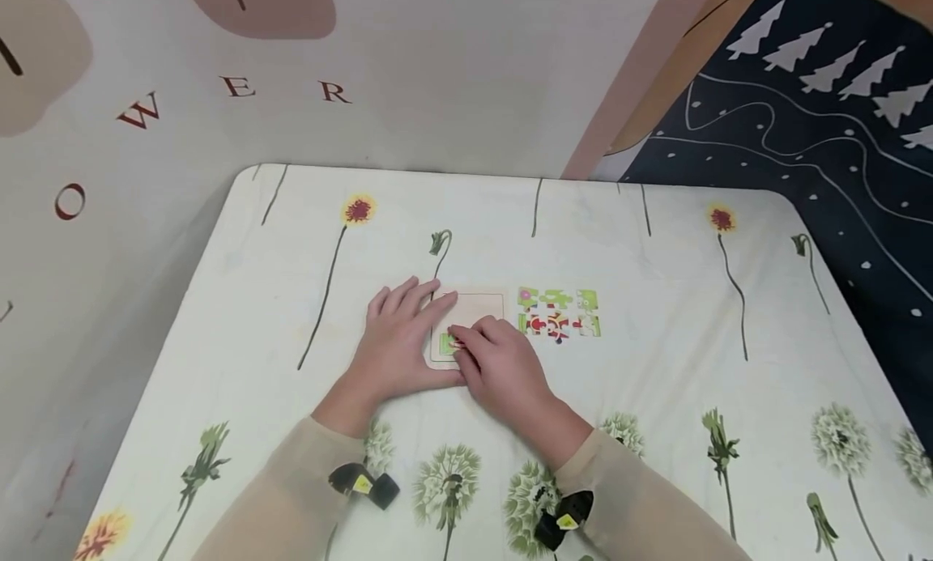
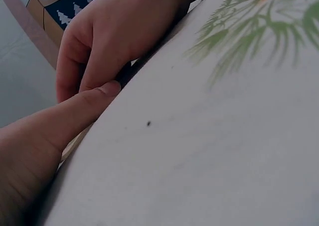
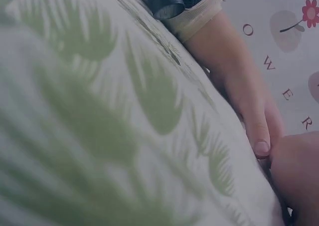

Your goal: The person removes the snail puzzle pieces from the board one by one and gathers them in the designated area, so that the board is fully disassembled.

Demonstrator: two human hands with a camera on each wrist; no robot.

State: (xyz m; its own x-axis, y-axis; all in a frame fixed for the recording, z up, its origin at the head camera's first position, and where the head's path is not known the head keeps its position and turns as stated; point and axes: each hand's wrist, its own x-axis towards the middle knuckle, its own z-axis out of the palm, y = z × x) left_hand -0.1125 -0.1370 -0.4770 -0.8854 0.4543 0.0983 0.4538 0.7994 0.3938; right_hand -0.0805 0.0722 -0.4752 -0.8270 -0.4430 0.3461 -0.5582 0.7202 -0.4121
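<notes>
A shallow square puzzle board lies on the table in the head view, with a green and red jigsaw piece in its lower left corner. My left hand rests along the board's left side, fingers spread and straight, thumb stretched along the near edge. From the right, my right hand reaches over the board and pinches a small jigsaw piece between thumb and index finger; that piece is mostly hidden by the fingers. In the left wrist view, the left thumb overlaps the right hand. Both wrist views hide the board almost entirely.
Several loose jigsaw pieces lie in two rows just right of the board. A white flower-print cloth covers the table. A printed wall hanging stands behind the far edge, and a dark one with white trees is at the right.
</notes>
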